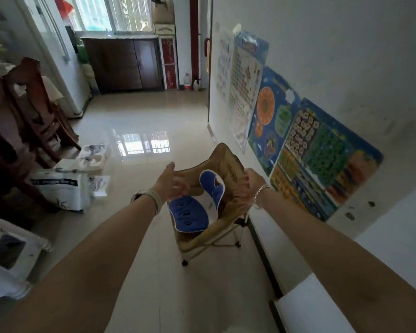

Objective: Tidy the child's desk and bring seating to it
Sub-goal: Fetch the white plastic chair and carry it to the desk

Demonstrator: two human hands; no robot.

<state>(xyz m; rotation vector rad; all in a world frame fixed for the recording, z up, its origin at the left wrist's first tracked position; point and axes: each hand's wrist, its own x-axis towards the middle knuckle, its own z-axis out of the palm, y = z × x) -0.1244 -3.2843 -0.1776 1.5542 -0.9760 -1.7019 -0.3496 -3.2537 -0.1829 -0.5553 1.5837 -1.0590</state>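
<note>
Tan folding chair with blue seat cushion on floor centre, beside right wall. Left hand at chair's left edge, fingers half-curled, grip unclear. Right hand clenched on right edge. Posters on wall; wooden chair far left.

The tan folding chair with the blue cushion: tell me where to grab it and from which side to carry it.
Grip the tan folding chair by the two upper side edges of its fabric shell, coming from above and in front. The left hand and right hand are already there. The blue cushion lies loose in the seat, so probably keep the chair level; the thin legs offer a poorer hold.
</note>
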